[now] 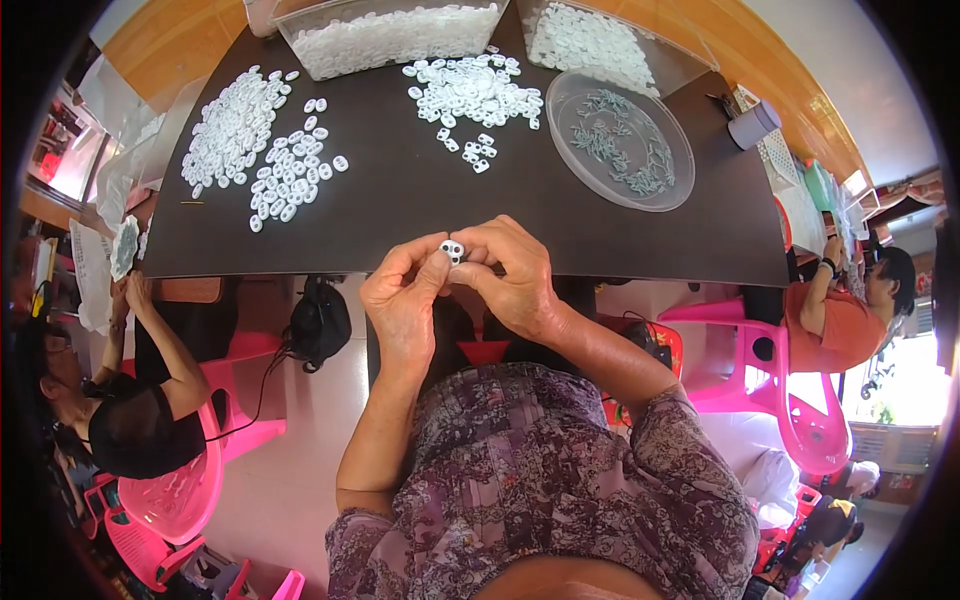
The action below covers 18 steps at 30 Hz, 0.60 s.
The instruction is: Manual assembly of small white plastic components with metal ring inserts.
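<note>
At the table's near edge, my left hand (405, 300) and my right hand (515, 275) meet, thumbs and fingertips closed around a small white plastic piece with dark round holes (453, 248). Both hands pinch it, and the fingers hide part of it. Beyond them lies a pile of similar white pieces with dark holes (470, 90), with several strays on its near side. To the left are two heaps of white oval pieces (230, 135). On the right, a round clear tray (675, 190) holds many small grey-green slender parts (610, 135).
Two clear bins (310, 60) of white pieces stand along the dark table's (400, 190) far side. A grey-purple cup (755, 125) is at the far right. People work on both sides, near pink plastic chairs (815, 420). A black bag (320, 312) hangs at the near left edge.
</note>
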Tool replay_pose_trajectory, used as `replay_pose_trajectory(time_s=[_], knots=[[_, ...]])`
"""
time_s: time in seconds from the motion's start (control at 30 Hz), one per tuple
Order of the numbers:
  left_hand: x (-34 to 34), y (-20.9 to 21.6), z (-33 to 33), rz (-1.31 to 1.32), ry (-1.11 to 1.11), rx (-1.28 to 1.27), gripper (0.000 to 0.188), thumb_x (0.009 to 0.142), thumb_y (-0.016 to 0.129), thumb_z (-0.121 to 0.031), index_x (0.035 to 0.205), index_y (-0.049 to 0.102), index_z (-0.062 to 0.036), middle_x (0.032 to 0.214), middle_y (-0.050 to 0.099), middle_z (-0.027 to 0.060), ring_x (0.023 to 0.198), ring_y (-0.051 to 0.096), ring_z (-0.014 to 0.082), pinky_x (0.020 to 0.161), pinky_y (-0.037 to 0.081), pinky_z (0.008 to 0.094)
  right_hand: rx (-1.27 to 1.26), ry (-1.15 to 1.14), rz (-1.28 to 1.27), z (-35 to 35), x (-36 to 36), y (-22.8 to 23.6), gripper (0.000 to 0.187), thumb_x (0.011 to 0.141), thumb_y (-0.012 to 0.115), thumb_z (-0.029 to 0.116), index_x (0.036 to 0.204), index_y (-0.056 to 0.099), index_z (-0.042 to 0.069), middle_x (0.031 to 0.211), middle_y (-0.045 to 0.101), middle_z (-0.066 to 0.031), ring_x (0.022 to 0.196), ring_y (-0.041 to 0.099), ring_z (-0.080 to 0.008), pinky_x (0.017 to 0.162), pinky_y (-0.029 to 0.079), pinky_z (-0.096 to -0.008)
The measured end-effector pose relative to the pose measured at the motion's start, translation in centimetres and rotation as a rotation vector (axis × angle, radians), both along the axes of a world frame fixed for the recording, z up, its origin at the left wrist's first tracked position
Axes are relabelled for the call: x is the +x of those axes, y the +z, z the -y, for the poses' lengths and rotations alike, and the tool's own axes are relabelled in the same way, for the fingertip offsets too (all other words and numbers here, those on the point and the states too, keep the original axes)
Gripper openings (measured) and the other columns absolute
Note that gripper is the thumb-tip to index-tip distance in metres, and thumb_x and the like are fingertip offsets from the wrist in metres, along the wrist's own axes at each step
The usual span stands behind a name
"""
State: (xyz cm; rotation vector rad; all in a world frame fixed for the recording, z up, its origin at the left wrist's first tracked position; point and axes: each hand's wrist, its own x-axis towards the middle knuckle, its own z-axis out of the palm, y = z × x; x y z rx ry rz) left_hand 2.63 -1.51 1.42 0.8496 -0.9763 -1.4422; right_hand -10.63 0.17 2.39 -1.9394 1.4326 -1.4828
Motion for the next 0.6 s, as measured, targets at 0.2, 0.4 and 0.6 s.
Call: replay_pose_trajectory(time_s=[0.2,0.4,0.6], knots=[[0.2,-0.5,0.1,-0.007,-0.037,-0.142,0.02,0.084,0.063,-0.005,0.101,0.065,0.004,0.082,0.06,0.0028,0.069,0.054,0.0094,0.056,0.044,0.0203,-0.02,0.013,0.031,-0.1,0.2,0.2,0.023,0.068,0.07,0.0,0.09,0.064,0.002,0.072,0.062,-0.0039,0.062,0.053,-0.0148,0.059,0.043,-0.0285],[-0.4,-0.9,-0.3,-0.037,0.019,-0.185,0.019,0.086,0.061,-0.006,0.102,0.065,0.0037,0.081,0.055,0.0023,0.068,0.051,0.0081,0.06,0.043,0.019,-0.067,0.02,0.035,-0.3,0.5,0.2,0.027,0.065,0.071,0.002,0.09,0.062,0.0,0.07,0.057,-0.0067,0.062,0.051,-0.0187,0.055,0.042,-0.0295],[-0.9,-1.2,-0.7,-0.045,0.103,-0.211,0.021,0.088,0.061,-0.016,0.096,0.063,0.0029,0.085,0.059,0.0023,0.075,0.053,0.0073,0.07,0.043,0.0205,-0.112,0.005,0.051,-0.3,0.8,0.1,0.023,0.067,0.069,0.001,0.091,0.066,0.001,0.067,0.06,-0.0043,0.059,0.051,-0.0151,0.056,0.042,-0.0282]])
